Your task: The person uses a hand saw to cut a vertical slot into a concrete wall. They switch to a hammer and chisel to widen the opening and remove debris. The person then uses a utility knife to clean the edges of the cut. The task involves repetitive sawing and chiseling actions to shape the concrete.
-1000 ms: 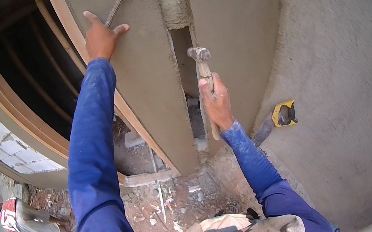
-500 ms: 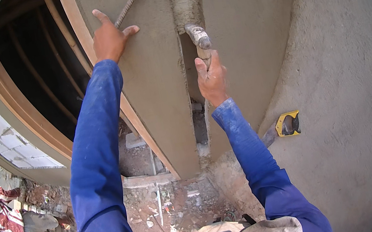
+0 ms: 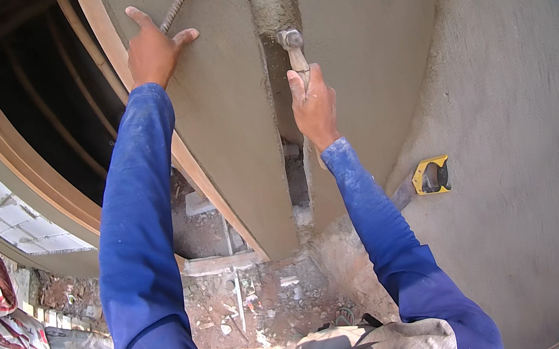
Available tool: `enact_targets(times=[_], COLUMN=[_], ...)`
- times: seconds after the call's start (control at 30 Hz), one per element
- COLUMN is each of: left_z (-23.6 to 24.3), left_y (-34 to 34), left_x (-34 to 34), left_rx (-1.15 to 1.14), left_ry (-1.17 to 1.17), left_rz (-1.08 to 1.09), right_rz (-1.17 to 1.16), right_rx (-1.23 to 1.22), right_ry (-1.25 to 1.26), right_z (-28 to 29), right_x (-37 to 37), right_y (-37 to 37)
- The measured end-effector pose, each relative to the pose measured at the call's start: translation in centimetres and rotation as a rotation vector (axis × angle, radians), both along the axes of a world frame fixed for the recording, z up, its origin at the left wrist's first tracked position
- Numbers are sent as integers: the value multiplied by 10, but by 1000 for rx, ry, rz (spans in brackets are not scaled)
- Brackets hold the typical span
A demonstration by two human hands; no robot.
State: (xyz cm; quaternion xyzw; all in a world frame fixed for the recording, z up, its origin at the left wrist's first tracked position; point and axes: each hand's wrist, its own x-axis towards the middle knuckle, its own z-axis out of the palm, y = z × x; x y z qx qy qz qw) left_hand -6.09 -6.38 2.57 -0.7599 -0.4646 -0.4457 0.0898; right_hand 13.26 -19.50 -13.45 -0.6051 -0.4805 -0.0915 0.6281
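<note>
Head view: the right hand [image 3: 315, 108] grips a hammer [image 3: 298, 60] by its handle, its head before a slot [image 3: 283, 100] in the grey wall [image 3: 230, 146]. A ribbed rod [image 3: 184, 0] shows between the spread thumb and finger of the left hand [image 3: 153, 54]; whether its hidden fingers clasp the rod, I cannot tell. A yellow-handled saw [image 3: 419, 179] is farther right.

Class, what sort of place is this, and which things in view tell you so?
Most likely a building site: the right hand holds a hammer in front of a grey wall, bare blockwork shows at the left, and rubble lies below.
</note>
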Motion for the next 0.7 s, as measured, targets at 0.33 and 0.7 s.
enact_targets(times=[0.33, 0.7], left_z=[3, -95], left_y=[-6, -52], left_x=[2, 13], left_rx=[15, -139], left_ry=[29, -48], left_rz=[36, -85], right_rz=[57, -462], right_rx=[-451, -1009], right_ry=[201, 430], right_z=[-134, -389], right_x=[-18, -21], right_y=[-151, -402])
